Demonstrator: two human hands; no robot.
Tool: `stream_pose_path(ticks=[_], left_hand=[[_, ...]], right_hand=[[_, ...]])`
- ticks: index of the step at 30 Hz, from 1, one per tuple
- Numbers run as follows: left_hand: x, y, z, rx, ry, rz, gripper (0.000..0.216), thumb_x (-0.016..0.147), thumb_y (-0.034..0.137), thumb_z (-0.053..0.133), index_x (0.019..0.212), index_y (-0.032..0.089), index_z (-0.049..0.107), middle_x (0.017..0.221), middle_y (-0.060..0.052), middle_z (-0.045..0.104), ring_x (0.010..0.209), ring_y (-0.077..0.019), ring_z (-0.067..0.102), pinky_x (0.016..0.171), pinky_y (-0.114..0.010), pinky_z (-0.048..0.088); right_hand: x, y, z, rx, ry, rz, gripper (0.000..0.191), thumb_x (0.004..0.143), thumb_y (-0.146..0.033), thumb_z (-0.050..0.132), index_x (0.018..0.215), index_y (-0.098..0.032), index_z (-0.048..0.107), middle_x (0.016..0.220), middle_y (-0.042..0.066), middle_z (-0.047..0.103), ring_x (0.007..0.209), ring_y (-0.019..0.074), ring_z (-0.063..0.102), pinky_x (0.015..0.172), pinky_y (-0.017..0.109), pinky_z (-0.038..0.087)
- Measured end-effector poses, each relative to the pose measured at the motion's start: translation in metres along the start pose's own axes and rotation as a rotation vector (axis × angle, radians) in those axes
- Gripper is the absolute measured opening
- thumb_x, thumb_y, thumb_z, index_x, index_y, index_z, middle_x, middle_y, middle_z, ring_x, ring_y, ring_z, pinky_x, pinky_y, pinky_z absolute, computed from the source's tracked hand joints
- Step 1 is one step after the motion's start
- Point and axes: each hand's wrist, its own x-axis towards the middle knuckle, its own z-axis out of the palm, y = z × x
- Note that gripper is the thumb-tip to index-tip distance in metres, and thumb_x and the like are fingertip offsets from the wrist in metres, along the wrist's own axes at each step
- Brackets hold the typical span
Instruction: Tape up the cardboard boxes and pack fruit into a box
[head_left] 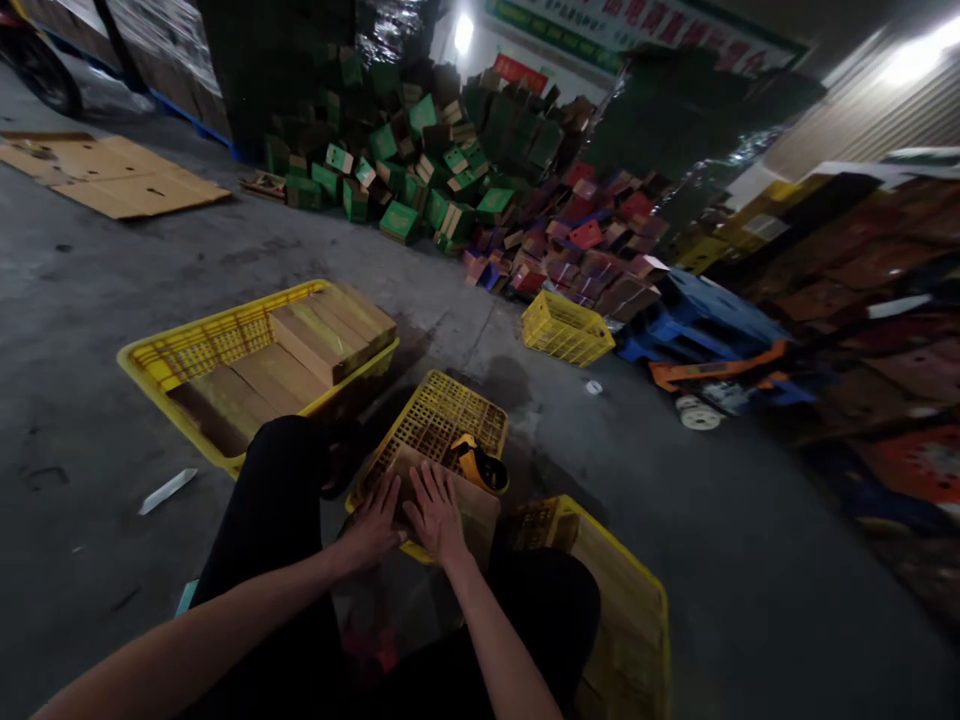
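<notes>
A brown cardboard box (476,505) rests on an upturned yellow plastic crate (442,410) between my knees. My right hand (439,520) lies flat on the box with its fingers spread. At the box's left end, my left hand (375,527) touches it with its fingers stretched out. Just beyond the box, on the crate, is a tape dispenser (480,466) in yellow and black. To my left stands a large yellow basket (202,345) holding several long cardboard boxes (330,330). By my right knee, another yellow crate (652,585) holds cardboard pieces or boxes, partly hidden by my leg.
Heaps of green boxes (401,220) and red boxes (589,235) lie at the back. Ahead on the right are a small yellow crate (568,328), blue pallets (697,320) and an orange pallet jack (712,370). Flattened cardboard (142,180) lies at the far left.
</notes>
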Motion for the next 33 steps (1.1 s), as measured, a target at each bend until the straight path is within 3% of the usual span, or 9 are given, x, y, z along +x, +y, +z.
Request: stream_pose_path(ticks=[5, 8, 11, 15, 21, 25, 30, 33], left_hand=[[-0.002, -0.005, 0.011, 0.031, 0.091, 0.028, 0.100, 0.087, 0.064, 0.053, 0.159, 0.012, 0.007, 0.164, -0.024, 0.005, 0.148, -0.0409, 0.020, 0.110, -0.053, 0.032], [-0.003, -0.005, 0.011, 0.121, 0.122, 0.096, 0.101, 0.080, 0.073, 0.056, 0.157, 0.014, 0.026, 0.163, -0.022, 0.013, 0.149, -0.0433, 0.014, 0.114, -0.058, 0.024], [-0.001, -0.002, 0.010, 0.181, 0.129, 0.247, 0.095, 0.079, 0.075, 0.057, 0.152, 0.017, 0.040, 0.162, -0.019, 0.024, 0.150, -0.0412, 0.013, 0.118, -0.057, 0.013], [0.004, 0.010, 0.015, 0.225, 0.084, 0.352, 0.088, 0.083, 0.073, 0.052, 0.152, 0.019, 0.040, 0.160, -0.017, 0.029, 0.149, -0.0403, 0.016, 0.118, -0.058, 0.010], [0.010, 0.028, 0.029, 0.295, 0.050, 0.438, 0.092, 0.082, 0.072, 0.055, 0.153, 0.017, 0.037, 0.161, -0.019, 0.025, 0.149, -0.0417, 0.016, 0.117, -0.058, 0.014], [0.015, 0.034, 0.035, 0.313, 0.056, 0.539, 0.085, 0.088, 0.066, 0.053, 0.154, 0.016, 0.035, 0.161, -0.019, 0.026, 0.148, -0.0385, 0.022, 0.117, -0.056, 0.018], [0.029, 0.049, 0.040, 0.304, -0.002, 0.771, 0.057, 0.101, 0.042, 0.039, 0.153, 0.020, 0.036, 0.159, -0.011, 0.033, 0.147, -0.0278, 0.029, 0.119, -0.048, 0.019], [0.043, 0.069, 0.037, 0.275, -0.102, 0.875, 0.053, 0.102, 0.036, 0.038, 0.154, 0.023, 0.034, 0.159, -0.006, 0.035, 0.147, -0.0227, 0.029, 0.119, -0.042, 0.021]], right_hand=[[-0.044, -0.019, 0.012, 0.018, 0.036, 0.200, 0.059, 0.103, -0.053, 0.028, 0.157, -0.031, 0.018, 0.164, 0.001, 0.020, 0.152, 0.0254, 0.014, 0.120, 0.054, 0.020], [-0.062, -0.027, 0.016, 0.039, 0.067, 0.327, 0.057, 0.104, -0.050, 0.026, 0.157, -0.030, 0.022, 0.163, 0.002, 0.023, 0.151, 0.0255, 0.018, 0.119, 0.053, 0.022], [-0.073, -0.025, 0.012, 0.074, 0.067, 0.289, 0.053, 0.105, -0.047, 0.027, 0.156, -0.032, 0.025, 0.162, 0.001, 0.025, 0.151, 0.0234, 0.021, 0.119, 0.050, 0.023], [-0.079, -0.018, 0.005, 0.097, 0.093, 0.276, 0.056, 0.103, -0.052, 0.031, 0.155, -0.035, 0.025, 0.163, 0.000, 0.024, 0.151, 0.0223, 0.021, 0.120, 0.049, 0.021], [-0.081, -0.012, 0.014, 0.082, 0.234, 0.686, 0.066, 0.102, -0.056, 0.025, 0.156, -0.019, 0.027, 0.162, 0.010, 0.025, 0.151, 0.0282, 0.020, 0.118, 0.055, 0.020], [-0.093, -0.009, 0.023, 0.166, 0.276, 0.913, 0.076, 0.100, -0.060, 0.027, 0.154, -0.007, 0.030, 0.158, 0.020, 0.030, 0.147, 0.0328, 0.028, 0.116, 0.053, 0.025], [-0.106, -0.005, 0.041, 0.458, 0.419, 0.965, 0.079, 0.099, -0.059, 0.028, 0.148, 0.001, 0.039, 0.152, 0.024, 0.040, 0.144, 0.0295, 0.037, 0.115, 0.042, 0.032], [-0.107, 0.003, 0.051, 0.574, 0.519, 0.991, 0.072, 0.100, -0.055, 0.022, 0.144, -0.004, 0.048, 0.144, 0.020, 0.052, 0.137, 0.0264, 0.047, 0.112, 0.041, 0.037]])
